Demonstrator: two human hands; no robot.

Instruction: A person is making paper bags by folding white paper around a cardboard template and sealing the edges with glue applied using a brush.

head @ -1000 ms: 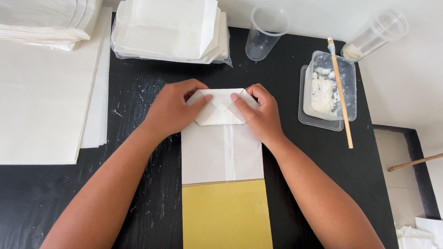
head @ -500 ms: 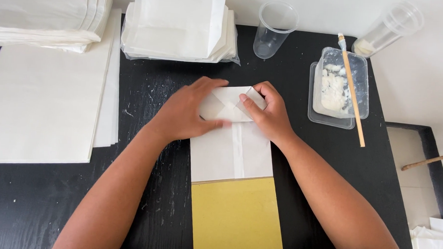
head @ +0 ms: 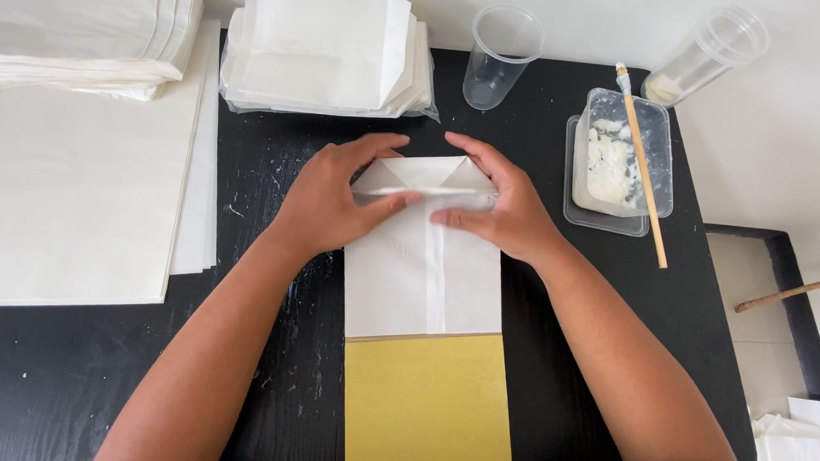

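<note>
A white paper bag (head: 424,267) lies flat on the black table (head: 78,373), over a yellow board (head: 427,404) that sticks out below it. The bag's top end is folded into a flap with angled corners (head: 421,172). My left hand (head: 334,201) rests on the flap's left side, thumb pressing along the fold. On the right side, my right hand (head: 506,207) presses the fold with its fingers. Both hands touch the paper and lift nothing.
A stack of finished white bags (head: 325,50) lies at the back, folded paper (head: 81,33) and flat sheets (head: 75,192) at the left. Back right: a clear cup (head: 502,56), a tub of white paste (head: 622,156) with a brush stick (head: 641,161), a tipped jar (head: 707,55).
The view has shifted slightly. Both hands have drawn down from the flap's corners to the horizontal fold, thumbs pressing inward along the crease.
</note>
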